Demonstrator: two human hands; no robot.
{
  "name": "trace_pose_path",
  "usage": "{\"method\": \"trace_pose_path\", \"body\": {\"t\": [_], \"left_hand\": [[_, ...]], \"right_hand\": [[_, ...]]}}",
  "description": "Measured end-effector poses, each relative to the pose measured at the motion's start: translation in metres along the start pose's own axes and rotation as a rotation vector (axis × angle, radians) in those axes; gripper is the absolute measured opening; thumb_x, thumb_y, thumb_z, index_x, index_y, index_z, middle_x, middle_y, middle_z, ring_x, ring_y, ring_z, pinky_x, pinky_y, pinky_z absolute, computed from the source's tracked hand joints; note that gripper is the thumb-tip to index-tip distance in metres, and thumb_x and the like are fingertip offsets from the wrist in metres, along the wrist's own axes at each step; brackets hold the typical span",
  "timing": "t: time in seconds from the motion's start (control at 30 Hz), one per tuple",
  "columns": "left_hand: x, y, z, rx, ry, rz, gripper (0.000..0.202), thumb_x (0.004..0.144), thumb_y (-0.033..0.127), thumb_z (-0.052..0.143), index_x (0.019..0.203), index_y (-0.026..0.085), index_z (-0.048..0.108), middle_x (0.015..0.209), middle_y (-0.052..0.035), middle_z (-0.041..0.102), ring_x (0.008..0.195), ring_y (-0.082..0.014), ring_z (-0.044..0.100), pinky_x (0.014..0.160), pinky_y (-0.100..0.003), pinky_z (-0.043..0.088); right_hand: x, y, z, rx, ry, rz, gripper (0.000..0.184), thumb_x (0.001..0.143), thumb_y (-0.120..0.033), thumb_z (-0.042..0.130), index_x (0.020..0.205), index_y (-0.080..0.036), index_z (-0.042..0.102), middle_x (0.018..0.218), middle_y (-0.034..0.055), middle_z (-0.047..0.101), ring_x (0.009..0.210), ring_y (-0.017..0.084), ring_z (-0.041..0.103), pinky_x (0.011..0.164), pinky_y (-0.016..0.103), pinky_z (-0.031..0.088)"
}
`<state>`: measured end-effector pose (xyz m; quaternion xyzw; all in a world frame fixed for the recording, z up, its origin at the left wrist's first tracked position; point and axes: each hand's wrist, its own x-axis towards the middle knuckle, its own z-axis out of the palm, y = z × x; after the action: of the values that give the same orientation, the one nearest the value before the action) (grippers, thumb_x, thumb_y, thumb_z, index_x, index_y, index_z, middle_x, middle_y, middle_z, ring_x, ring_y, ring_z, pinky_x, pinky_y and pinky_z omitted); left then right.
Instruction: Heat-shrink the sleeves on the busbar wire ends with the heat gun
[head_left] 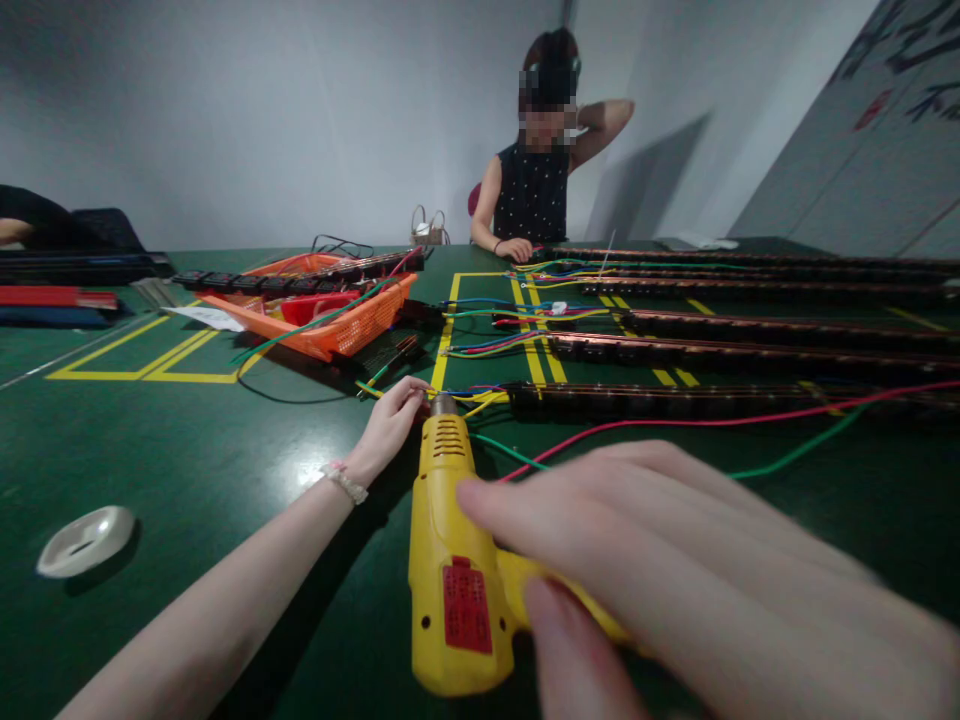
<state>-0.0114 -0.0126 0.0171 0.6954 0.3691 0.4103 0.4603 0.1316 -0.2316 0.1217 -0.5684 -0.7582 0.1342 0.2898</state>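
Two bare hands are at work over the green tabletop (180, 430): the right hand (645, 540), blurred and close to the camera, wraps the handle of a yellow plastic heat gun (444, 520), forefinger and thumb on opposite sides of it, while the left hand (395, 412) appears to pinch thin yellow and blue insulated wires (491, 398) between thumb and fingertips. Those wires run from the near end of a long black bar (637, 398) to just ahead of the gun's grey metal nozzle (444, 404), which partly hides the fingertips. The step looks like heating at the wire ends, though whether the gun is running cannot be told; the next move calls for a steady aim at the wires, with the left fingertips kept out of the hot stream, as they are very near it. A loose red wire (637, 424) and a loose green wire (810, 445) pass beyond the right hand and could snag. Further off, an orange perforated plastic basket (360, 325) holding parts sits left of the wires, more black bars (750, 352) lie in rows, a white oval dish (86, 540) rests at the near left, and a co-worker in a dotted dark top (532, 190) is across the table.
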Motion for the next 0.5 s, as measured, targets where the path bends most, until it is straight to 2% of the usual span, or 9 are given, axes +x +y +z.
{"method": "trace_pose_path", "body": {"t": [0.07,0.1,0.2,0.23,0.37,0.5], "left_hand": [[0.0,-0.001,-0.001,0.003,-0.013,0.015,0.021,0.082,0.034,0.05,0.09,0.016,0.057,0.076,-0.0011,0.059,0.07,-0.0136,0.055,0.066,-0.025,0.044],[0.001,-0.001,-0.002,0.01,-0.018,0.029,0.021,0.082,0.034,0.05,0.09,0.016,0.057,0.076,-0.0009,0.059,0.07,-0.0134,0.055,0.066,-0.025,0.045],[0.003,-0.004,-0.006,0.049,-0.06,0.054,0.024,0.082,0.037,0.049,0.09,0.017,0.059,0.078,-0.0014,0.06,0.07,-0.014,0.056,0.067,-0.026,0.046],[0.005,-0.005,-0.008,0.057,-0.085,0.048,0.025,0.082,0.038,0.049,0.09,0.016,0.06,0.078,-0.0018,0.061,0.07,-0.0145,0.057,0.068,-0.026,0.047],[0.008,-0.009,-0.012,0.047,-0.134,0.005,0.029,0.078,0.04,0.054,0.091,0.015,0.062,0.08,-0.0037,0.064,0.073,-0.0165,0.059,0.068,-0.028,0.048],[0.009,-0.011,-0.013,0.044,-0.128,0.009,0.031,0.077,0.041,0.057,0.092,0.014,0.063,0.088,-0.0064,0.066,0.081,-0.0188,0.06,0.074,-0.029,0.048]], "right_hand": [[0.015,0.002,0.009,-0.104,0.014,0.067,0.046,0.093,-0.042,0.03,0.13,-0.027,0.052,0.112,0.0077,0.062,0.102,0.026,0.056,0.094,0.044,0.04],[0.022,0.007,0.017,-0.151,-0.012,0.125,0.052,0.092,-0.045,0.033,0.137,-0.022,0.044,0.116,0.0105,0.06,0.106,0.028,0.054,0.095,0.046,0.039],[0.035,0.026,0.041,-0.107,-0.154,0.312,0.064,0.093,-0.054,0.026,0.147,-0.02,0.023,0.121,0.0146,0.057,0.109,0.028,0.054,0.09,0.043,0.04],[0.038,0.032,0.047,-0.105,-0.179,0.334,0.068,0.092,-0.058,0.025,0.148,-0.019,0.02,0.119,0.0158,0.058,0.106,0.029,0.056,0.087,0.043,0.041],[0.042,0.043,0.055,-0.116,-0.213,0.322,0.072,0.091,-0.062,0.019,0.149,-0.02,0.01,0.098,0.015,0.065,0.09,0.03,0.061,0.075,0.04,0.041],[0.047,0.043,0.054,-0.088,-0.259,0.266,0.072,0.091,-0.061,0.015,0.149,-0.018,0.007,0.095,0.0142,0.067,0.088,0.03,0.062,0.074,0.039,0.039]]}}
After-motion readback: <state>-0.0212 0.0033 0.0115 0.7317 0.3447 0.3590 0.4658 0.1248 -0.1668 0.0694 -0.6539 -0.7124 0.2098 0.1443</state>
